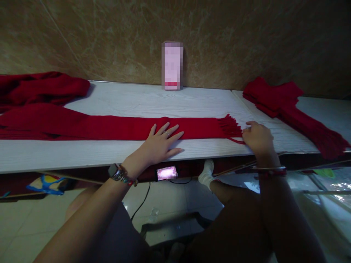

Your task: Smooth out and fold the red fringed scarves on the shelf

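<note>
A long red scarf (115, 127) lies stretched flat along the white table (153, 100). Its fringed end (229, 126) points right. My left hand (160, 140) rests flat on the scarf near its right part, fingers spread, a ring on one finger and a watch and bracelets at the wrist. My right hand (257, 138) sits just right of the fringe with its fingers curled, pinching the fringe's edge.
A pile of red scarves (41, 87) lies at the back left. A stack of folded red scarves (276, 95) lies at the right, hanging over the table edge. A blurred upright card (172, 65) leans on the brown wall. A phone (166, 172) sits under the table.
</note>
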`<act>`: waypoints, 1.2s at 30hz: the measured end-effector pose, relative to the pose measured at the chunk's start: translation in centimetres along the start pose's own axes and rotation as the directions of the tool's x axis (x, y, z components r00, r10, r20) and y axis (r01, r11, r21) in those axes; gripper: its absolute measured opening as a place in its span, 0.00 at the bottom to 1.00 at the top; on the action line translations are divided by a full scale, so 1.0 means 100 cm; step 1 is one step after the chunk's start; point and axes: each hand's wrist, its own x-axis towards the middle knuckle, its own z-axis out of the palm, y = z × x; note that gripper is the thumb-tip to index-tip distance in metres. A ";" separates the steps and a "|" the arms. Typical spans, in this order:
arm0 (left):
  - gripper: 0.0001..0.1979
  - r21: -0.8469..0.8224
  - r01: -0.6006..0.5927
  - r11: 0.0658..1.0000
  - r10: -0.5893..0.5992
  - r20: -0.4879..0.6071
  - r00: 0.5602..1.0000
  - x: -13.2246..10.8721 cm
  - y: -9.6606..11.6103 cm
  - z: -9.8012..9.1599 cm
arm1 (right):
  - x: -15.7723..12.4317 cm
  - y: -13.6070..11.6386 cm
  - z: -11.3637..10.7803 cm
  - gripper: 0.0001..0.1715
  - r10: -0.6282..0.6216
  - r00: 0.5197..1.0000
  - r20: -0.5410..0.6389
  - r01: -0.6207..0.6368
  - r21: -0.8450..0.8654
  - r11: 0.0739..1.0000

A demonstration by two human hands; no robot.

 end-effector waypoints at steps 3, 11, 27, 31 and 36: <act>0.29 -0.015 -0.008 1.000 0.008 -0.008 1.000 0.001 -0.001 0.001 | -0.011 -0.010 -0.002 0.25 -0.179 0.978 -0.111 0.189 0.092 0.978; 0.29 -0.001 -0.001 1.000 0.001 -0.013 1.000 0.001 -0.001 0.001 | -0.032 -0.033 -0.004 0.23 -0.274 0.958 0.082 0.279 -0.054 0.959; 0.28 -0.021 0.044 0.999 -0.045 -0.066 0.997 -0.002 -0.002 0.000 | -0.014 -0.049 0.026 0.27 -0.557 0.830 0.031 0.549 0.130 0.826; 0.31 -0.020 0.225 0.974 -0.226 -0.135 0.965 -0.008 -0.011 0.002 | 0.001 -0.037 0.035 0.27 -0.519 0.853 0.052 0.510 0.131 0.850; 0.29 0.005 0.341 0.940 -0.339 -0.086 0.937 -0.016 -0.021 -0.002 | 0.007 -0.021 0.036 0.27 -0.533 0.846 0.005 0.530 0.092 0.843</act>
